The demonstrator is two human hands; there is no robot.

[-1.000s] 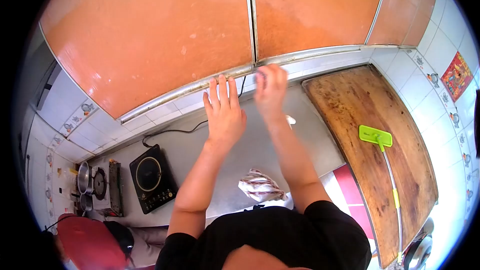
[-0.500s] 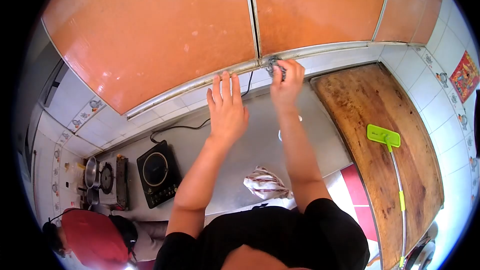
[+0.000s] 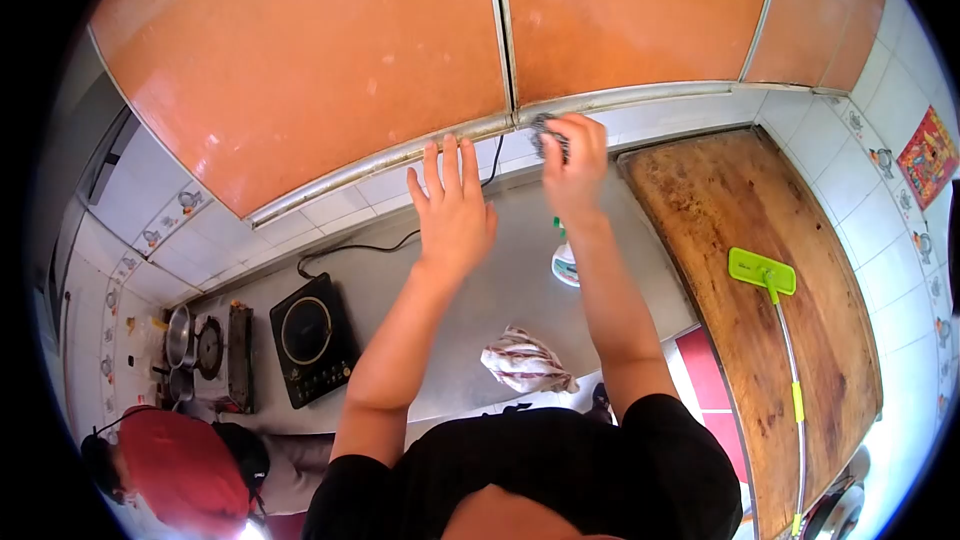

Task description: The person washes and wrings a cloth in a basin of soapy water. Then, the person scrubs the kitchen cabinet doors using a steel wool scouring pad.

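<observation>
My left hand [image 3: 453, 208] is spread, its fingertips at the lower metal edge [image 3: 375, 162] of the orange cabinet doors [image 3: 300, 60]. In my right hand [image 3: 577, 160] is a dark grey scouring pad [image 3: 549, 136], held against the same edge just right of the gap between the doors. Below my right hand, partly behind the forearm, a white spray bottle with a green top [image 3: 564, 265] stands on the steel counter [image 3: 470, 280]. A striped cloth [image 3: 525, 360] lies crumpled near the counter's front.
A black induction cooker [image 3: 308, 338] with its cord is on the left, beyond it a gas stove [image 3: 228, 350] with pots. A person in red [image 3: 185, 465] bends at the lower left. On the right, a green flat mop [image 3: 762, 272] lies on a wooden board [image 3: 740, 190].
My right hand, blurred a second ago, has shifted slightly right along the edge with the pad. More of the spray bottle now shows beside my forearm. My left hand has stayed at the edge.
</observation>
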